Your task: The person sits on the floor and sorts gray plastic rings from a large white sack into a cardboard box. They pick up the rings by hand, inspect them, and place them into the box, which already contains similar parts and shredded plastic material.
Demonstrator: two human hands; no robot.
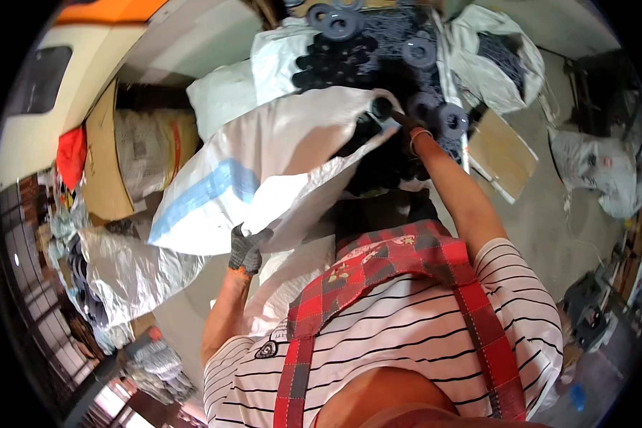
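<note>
A large white woven sack [292,135] with a pale blue stripe lies slanted before me, its mouth toward the right. My left hand [246,248], in a grey glove, is closed on the sack's near edge. At the mouth, my right hand [406,123] is closed around a dark part with a round black end [381,108]. Its fingers are partly lost against the dark things behind. More black pieces [360,134] show just inside the opening; the sack's walls hide the rest. Dark parts [389,167] are heaped below my right wrist.
Grey plastic rings [341,25], black round pieces [335,60] and thin grey parts [392,39] are piled beyond the sack. An open white sack [488,53] stands far right, with a flattened cardboard piece [503,153] nearer. A cardboard box [107,160] stands left, above a clear plastic bag [132,274].
</note>
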